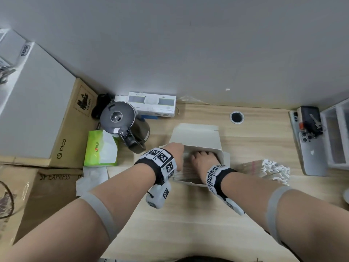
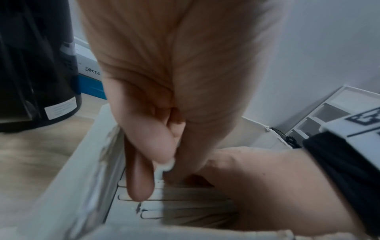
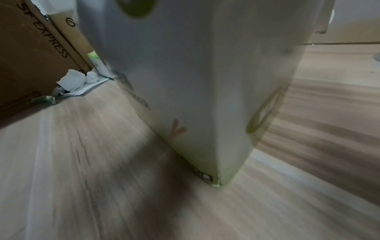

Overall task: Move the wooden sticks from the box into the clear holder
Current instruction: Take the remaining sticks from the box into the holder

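**Both hands working inside the stick box**

Fingers of the left hand (image 2: 164, 100) are curling down into the box (image 1: 200, 137), the thumb and a fingertip closing on the white wrapped end of a stick, while another finger is lying straight along the inner wall. In the left wrist view that pinch is sitting at centre frame, just above the wooden sticks (image 2: 185, 204), which are lying flat in rows on the box floor. The right hand (image 1: 203, 159) is reaching into the same box from the lower right, palm down on the sticks; whether it is gripping any of them cannot be told, since the fingertips are disappearing under the far wall. In the head view both wrists are meeting at centre frame, the left hand (image 1: 176, 154) covering the box's left edge.

The box is standing open on the wooden desk (image 1: 188, 224), its lid flap tilting up toward the wall. In the right wrist view, a blurred outer corner of the box (image 3: 205, 97) is filling the frame where it is meeting the desk. Just right of the box, a loose pile of wrapped sticks (image 1: 264, 169) is lying on the desk. At the right edge of the frame the clear holder (image 1: 338, 133) is standing, well apart from the box. A kettle (image 1: 122, 121) and a green tissue pack (image 1: 100, 148) are sitting at centre left, beside brown cartons (image 1: 71, 129).
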